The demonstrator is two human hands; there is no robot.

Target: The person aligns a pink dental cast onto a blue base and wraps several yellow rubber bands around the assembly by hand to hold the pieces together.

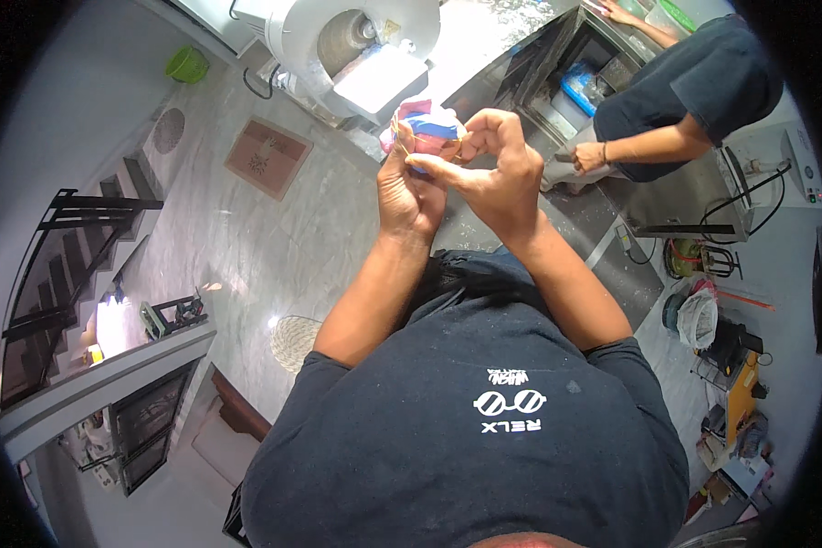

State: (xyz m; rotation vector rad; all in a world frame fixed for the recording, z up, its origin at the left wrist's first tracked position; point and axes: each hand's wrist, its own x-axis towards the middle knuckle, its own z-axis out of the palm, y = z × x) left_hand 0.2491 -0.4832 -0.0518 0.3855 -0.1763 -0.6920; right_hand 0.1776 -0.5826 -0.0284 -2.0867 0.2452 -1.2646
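Observation:
Raised in front of my chest is a small crumpled pink, blue and white packet with a thin yellow band or string on it. My left hand is closed on it from below and the left, the thumb up along its near side. My right hand grips it from the right with the thumb reaching across and the fingers curled at the band; the fingertips are partly hidden.
Beyond my hands stands a white machine with a rounded bowl. At right, a co-worker leans over a metal counter and open cabinet. A doormat lies on the floor; a railed staircase is at left.

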